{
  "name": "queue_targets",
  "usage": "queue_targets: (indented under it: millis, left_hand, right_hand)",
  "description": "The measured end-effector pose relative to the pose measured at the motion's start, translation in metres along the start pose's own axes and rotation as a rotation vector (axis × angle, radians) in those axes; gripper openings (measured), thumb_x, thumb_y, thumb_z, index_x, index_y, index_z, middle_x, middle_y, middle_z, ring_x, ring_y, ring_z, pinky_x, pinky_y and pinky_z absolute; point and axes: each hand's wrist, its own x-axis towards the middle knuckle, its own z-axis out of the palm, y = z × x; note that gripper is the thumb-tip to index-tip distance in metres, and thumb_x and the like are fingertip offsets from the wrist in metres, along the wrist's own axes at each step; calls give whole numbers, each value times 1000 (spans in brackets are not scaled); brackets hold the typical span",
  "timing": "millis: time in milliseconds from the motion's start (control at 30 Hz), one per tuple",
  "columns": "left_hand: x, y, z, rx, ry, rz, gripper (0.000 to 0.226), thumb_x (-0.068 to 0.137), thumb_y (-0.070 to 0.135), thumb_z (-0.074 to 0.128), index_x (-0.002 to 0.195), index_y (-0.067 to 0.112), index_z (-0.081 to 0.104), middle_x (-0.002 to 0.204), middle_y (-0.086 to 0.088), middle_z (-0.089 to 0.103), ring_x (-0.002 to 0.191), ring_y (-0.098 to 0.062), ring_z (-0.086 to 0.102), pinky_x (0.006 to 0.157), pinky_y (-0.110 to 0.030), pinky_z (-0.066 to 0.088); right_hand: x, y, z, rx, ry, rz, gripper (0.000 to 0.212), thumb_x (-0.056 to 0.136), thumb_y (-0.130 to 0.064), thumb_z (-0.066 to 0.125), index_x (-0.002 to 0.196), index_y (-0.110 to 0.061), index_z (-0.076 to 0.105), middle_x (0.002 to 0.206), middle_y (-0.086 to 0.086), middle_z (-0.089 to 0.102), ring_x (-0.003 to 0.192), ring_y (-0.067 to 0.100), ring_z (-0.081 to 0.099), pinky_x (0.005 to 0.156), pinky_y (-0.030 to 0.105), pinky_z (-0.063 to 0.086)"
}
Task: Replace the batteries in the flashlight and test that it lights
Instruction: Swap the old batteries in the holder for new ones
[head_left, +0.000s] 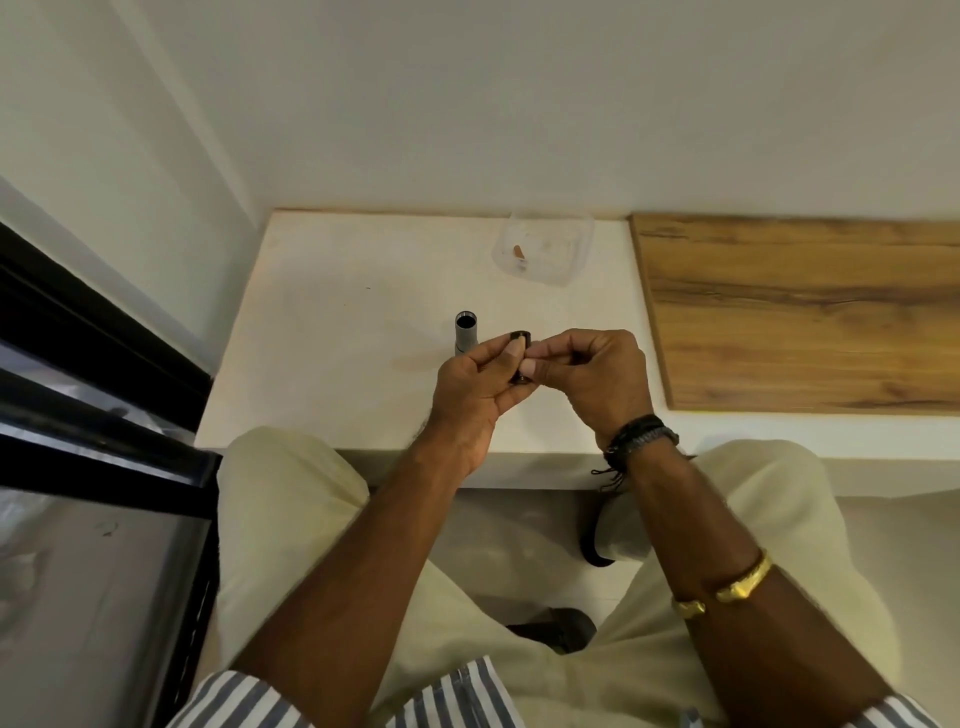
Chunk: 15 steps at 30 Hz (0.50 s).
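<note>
Over the near edge of the white tabletop (322, 291), both hands met around one small dark part (521, 364). It looked like the battery holder or end cap of the flashlight; too small and too covered to say which. Left hand (470, 395) pinched it from the left, fingers (511, 353) closed on it. Right hand (597, 379) came in from the right, fingers (530, 368) closed on or against the same piece. Which hand carried the weight could not be told.

Flashlight body (466, 332), a grey tube, stood upright on the tabletop just beyond and slightly left of the hands, open end up, dark bore showing. Long axis vertical. Its base was hidden behind the left hand. The left hand lay nearer to it; the tube sat just beside those knuckles, though contact could not be confirmed.

Judgement: the held part would have to travel up and away from the person, then down into the open mouth, so its axis needed to line up with the upright tube.

Clear plastic container (545, 249) sat well apart at the back, by the wall, with a small brownish item (518, 253) inside; identity unclear. No loose batteries could be made out. Wooden panel (805, 312) lay to the right.
</note>
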Motion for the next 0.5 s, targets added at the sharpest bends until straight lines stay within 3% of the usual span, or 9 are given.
queue_targets:
  millis: [100, 233, 300, 500]
  left_hand:
    - [4, 12, -4, -25, 25, 69, 22, 98, 8, 60, 117, -1, 66, 110, -18, 74, 106, -32, 71, 89, -37, 59]
    - [10, 26, -10, -97, 75, 158, 21, 101, 13, 54, 116, 2, 66, 110, -20, 74, 104, -35, 72, 87, -37, 60]
    - [12, 32, -16, -134, 120, 185, 22, 102, 14, 53, 116, 3, 65, 110, -20, 74, 103, -35, 72, 85, -37, 60]
    - [22, 42, -30, -345, 183, 140, 30, 102, 10, 52, 127, -4, 57, 115, -22, 72, 108, -33, 70, 83, -34, 60]
  right_hand:
    - [12, -2, 1, 92, -17, -21, 15, 77, -4, 85, 88, -12, 81, 84, 4, 80, 84, 22, 78, 87, 42, 62]
    - [44, -3, 0, 105, 65, 30, 13, 75, -8, 87, 81, -17, 81, 77, 4, 79, 79, 22, 78, 73, 33, 61]
    - [68, -5, 0, 92, 123, 45, 13, 74, -7, 86, 79, -17, 81, 76, 5, 79, 76, 23, 78, 78, 38, 64]
    - [160, -12, 13, -180, 208, 21, 18, 78, -4, 79, 75, -22, 78, 77, 1, 78, 72, 18, 77, 78, 37, 65]
